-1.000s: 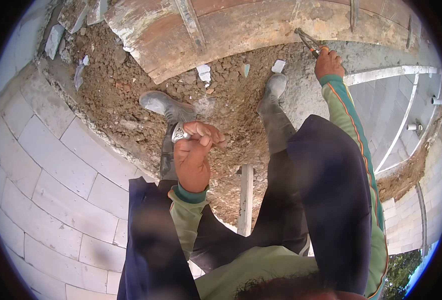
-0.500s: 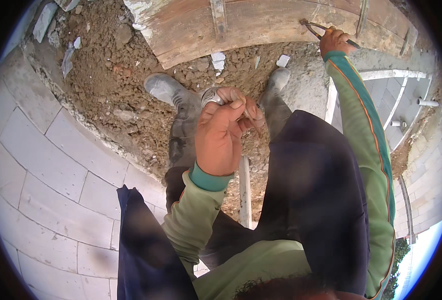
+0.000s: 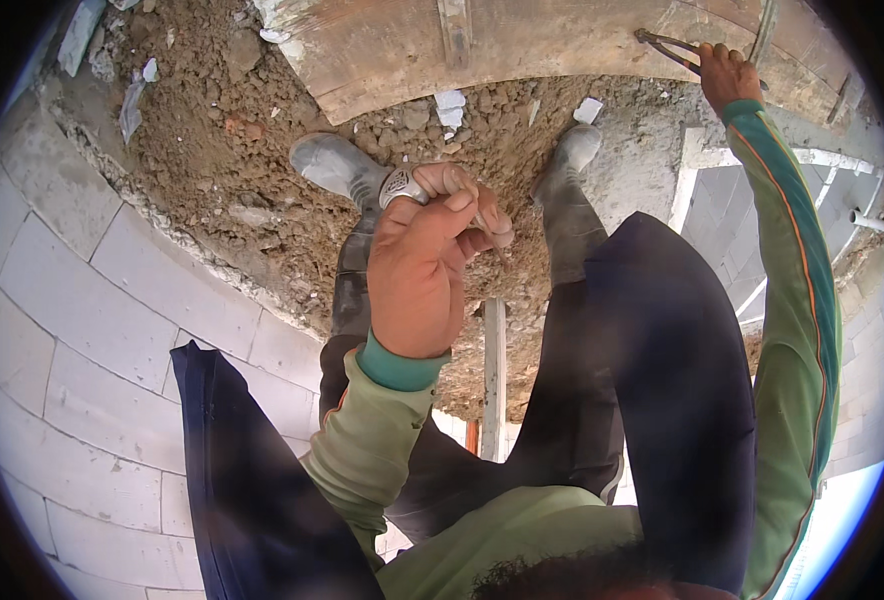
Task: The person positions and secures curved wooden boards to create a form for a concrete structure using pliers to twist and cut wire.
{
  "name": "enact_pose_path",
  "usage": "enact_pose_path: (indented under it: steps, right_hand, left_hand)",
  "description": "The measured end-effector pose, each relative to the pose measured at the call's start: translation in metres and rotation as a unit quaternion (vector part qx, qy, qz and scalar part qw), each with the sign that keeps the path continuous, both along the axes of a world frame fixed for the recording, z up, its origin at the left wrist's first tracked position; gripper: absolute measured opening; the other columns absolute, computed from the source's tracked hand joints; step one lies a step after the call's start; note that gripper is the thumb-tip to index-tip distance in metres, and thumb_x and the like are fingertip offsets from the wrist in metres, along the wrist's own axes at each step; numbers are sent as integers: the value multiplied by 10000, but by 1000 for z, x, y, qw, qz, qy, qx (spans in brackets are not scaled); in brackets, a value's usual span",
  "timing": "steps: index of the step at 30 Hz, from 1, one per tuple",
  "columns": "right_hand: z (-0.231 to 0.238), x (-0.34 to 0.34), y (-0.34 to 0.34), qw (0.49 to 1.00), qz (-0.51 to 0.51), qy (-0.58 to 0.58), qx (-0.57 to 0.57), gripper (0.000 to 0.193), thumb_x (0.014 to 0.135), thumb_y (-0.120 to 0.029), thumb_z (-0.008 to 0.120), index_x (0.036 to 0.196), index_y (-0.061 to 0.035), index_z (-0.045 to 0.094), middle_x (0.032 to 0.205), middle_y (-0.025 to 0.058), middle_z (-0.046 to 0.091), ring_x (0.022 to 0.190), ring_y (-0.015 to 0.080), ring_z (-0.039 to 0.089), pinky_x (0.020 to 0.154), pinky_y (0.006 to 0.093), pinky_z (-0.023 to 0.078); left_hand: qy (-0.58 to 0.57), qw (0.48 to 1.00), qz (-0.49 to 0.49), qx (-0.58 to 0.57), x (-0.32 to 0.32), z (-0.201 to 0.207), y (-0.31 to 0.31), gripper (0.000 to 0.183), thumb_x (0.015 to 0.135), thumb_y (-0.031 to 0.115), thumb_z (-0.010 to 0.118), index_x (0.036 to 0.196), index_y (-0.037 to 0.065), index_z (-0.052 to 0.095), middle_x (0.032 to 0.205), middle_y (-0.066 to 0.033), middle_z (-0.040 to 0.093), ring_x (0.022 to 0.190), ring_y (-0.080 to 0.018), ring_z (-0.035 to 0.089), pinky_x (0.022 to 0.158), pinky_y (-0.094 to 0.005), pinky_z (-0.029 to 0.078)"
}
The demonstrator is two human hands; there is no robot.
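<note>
My right hand reaches out to the far right, its fingers wrapped round the handles of dark metal pincers. The jaws of the pincers are over the face of a worn wooden board; whether they grip anything there is too small to tell. My left hand, with a large silver ring, is raised above the soil between my boots. Its thumb and fingers are pinched together. A thin brownish bit pokes out below the fingertips, too blurred to name.
Wooden cleats cross the board. Loose soil with white block fragments lies around my grey boots. A pale block wall curves along the left. A narrow upright bar stands between my legs, and a white frame lies at right.
The view has shifted a little, so the board and pincers appear farther right. My right hand stays on the pincers. My left hand has moved slightly left and nearer, still pinched.
</note>
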State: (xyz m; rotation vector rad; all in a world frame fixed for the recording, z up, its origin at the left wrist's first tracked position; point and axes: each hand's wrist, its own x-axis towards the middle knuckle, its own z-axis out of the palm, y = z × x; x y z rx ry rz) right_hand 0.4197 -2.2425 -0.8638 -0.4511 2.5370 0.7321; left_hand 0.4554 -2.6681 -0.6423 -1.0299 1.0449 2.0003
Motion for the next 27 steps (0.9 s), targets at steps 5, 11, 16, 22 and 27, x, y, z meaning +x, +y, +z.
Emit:
enact_pose_path:
  steps: [5,11,16,22,27]
  right_hand:
    - [-39,-7,72,986,-48,-108,-118,338,902,-44,490,1220,-157,493,1150,86,569,1080,293,589,848,425,530]
    - [-76,95,67,916,-286,-4,-281,362,898,-94,543,1254,-146,503,1143,117,579,1062,342,570,847,458,496]
    - [34,206,-45,773,-479,-54,-412,389,865,-131,611,1245,-157,532,1091,133,597,1051,359,595,832,452,486]
    - [184,287,-93,644,-565,-260,-446,411,864,-143,608,1265,-130,518,1136,152,594,1087,353,584,873,430,468]
    - [287,306,-85,578,-555,-349,-486,432,864,-153,605,1282,-107,506,1173,168,592,1117,349,576,906,411,454]
  left_hand:
    - [17,1000,9,-21,9,4,-5,114,930,160,509,984,61,525,862,-86,556,870,-231,583,793,-375,504]
    - [1,999,-41,-35,13,-7,17,108,960,165,500,998,68,531,874,-75,562,871,-214,605,744,-342,540]
    - [-9,986,-122,-117,29,-31,57,76,992,190,511,993,118,538,849,-22,590,816,-174,652,703,-302,535]
    - [36,992,-97,-77,111,-9,106,88,972,192,558,1000,112,535,788,7,547,646,-129,551,671,-291,494]
    - [82,989,-113,-53,132,100,153,144,952,215,602,993,95,533,743,36,486,564,-82,409,519,-256,377]
